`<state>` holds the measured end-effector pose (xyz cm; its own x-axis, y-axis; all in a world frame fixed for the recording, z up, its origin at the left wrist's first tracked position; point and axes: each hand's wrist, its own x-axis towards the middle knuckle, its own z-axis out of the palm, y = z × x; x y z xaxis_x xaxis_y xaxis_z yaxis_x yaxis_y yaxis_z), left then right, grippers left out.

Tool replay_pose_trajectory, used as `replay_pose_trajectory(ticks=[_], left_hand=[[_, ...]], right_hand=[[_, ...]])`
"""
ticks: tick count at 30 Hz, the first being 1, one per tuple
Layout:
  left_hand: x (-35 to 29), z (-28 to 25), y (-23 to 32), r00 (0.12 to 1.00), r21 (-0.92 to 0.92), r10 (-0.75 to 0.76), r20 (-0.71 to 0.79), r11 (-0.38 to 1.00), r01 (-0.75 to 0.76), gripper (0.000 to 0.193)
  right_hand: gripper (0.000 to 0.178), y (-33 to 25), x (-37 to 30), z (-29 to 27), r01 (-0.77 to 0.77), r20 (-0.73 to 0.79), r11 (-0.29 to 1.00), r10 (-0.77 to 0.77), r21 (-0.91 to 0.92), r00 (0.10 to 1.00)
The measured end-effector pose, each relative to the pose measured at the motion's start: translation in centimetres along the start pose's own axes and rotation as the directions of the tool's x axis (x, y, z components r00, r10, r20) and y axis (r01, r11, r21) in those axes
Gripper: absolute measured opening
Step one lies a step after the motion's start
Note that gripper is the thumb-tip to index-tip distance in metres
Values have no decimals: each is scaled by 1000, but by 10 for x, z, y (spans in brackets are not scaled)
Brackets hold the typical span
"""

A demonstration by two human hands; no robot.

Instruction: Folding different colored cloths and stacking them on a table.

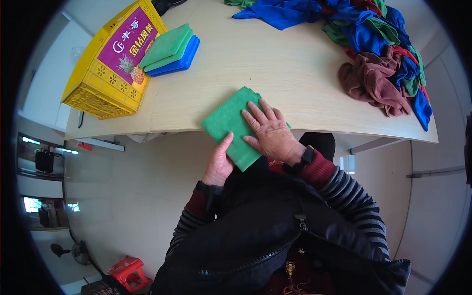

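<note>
A green cloth (228,118), folded into a flat rectangle, lies at the table's near edge and partly overhangs it. My left hand (220,162) grips its near left side, thumb on top and the other fingers hidden beneath. Spread flat across the cloth's right part is my right hand (268,129), its fingers apart and pressing on the top. Farther left, a small stack holds folded green cloths (168,46) on top of a folded blue cloth (183,63).
A yellow plastic crate (105,91) with a purple panel stands at the table's left end, against the stack. Loose blue, green, red and brown cloths (371,81) are heaped at the far right. A red stool (130,273) is on the floor at lower left.
</note>
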<state>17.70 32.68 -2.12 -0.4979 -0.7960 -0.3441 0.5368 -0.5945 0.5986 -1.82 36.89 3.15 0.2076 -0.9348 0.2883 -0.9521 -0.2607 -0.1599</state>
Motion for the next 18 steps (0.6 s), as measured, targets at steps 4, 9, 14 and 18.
replay_pose_trajectory(ticks=[4,9,14,18], left_hand=[[-20,-5,22,999,62,18,-31,998,-16,54],[-25,22,109,995,253,67,-73,966,-47,52],[20,65,222,961,409,270,-64,885,-221,51],[90,89,307,930,345,365,26,870,-352,46]], right_hand=[[63,2,-3,-5,68,11,981,-72,182,997],[51,56,-17,-12,-163,-153,911,235,379,960],[46,91,-41,-5,-203,-205,950,254,237,945],[46,82,-36,-13,-298,-165,951,307,78,937]])
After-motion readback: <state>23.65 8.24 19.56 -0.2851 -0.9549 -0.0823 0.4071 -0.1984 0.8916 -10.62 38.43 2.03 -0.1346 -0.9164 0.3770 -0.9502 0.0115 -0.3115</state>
